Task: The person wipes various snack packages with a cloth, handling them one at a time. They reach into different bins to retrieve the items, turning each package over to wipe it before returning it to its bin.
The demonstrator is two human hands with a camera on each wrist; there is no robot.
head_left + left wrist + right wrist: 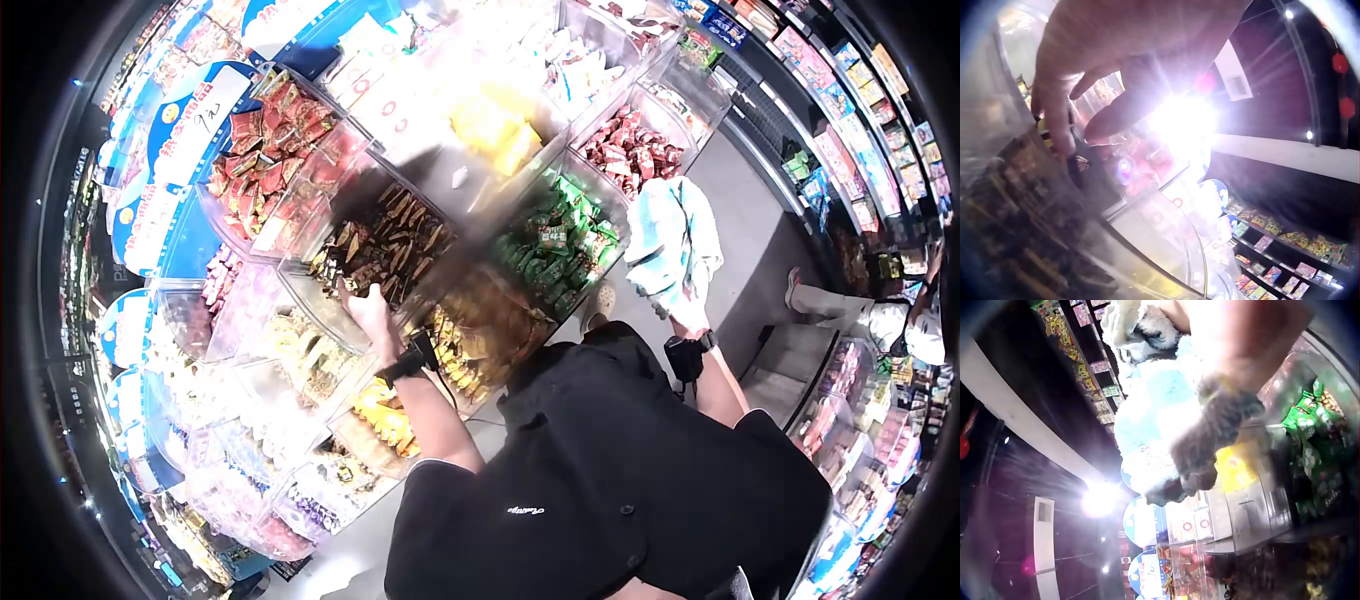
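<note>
My left hand (pixel 370 312) reaches over the near wall of a clear bin (pixel 318 290) of black-and-gold wrapped candies (pixel 395 245). In the left wrist view its bent fingers (pixel 1057 119) and thumb hang close together beside dark wrappers; I cannot tell whether they pinch one. My right hand (pixel 688 312) grips a bunched white and light-blue cloth (pixel 672 235), which hides most of its fingers. In the right wrist view the fluffy cloth (pixel 1154 406) hangs in folds with a grey part (pixel 1216 431) below the hand.
Green-wrapped candies (pixel 560 235) and red-wrapped candies (pixel 635 150) fill neighbouring bins. Larger red packets (pixel 270 150) lie at upper left, beside blue signs (pixel 190 125). Yellow packets (pixel 385 412) sit nearer my body. Shelves (pixel 830 120) line the right, where another person (pixel 880 320) stands across the aisle.
</note>
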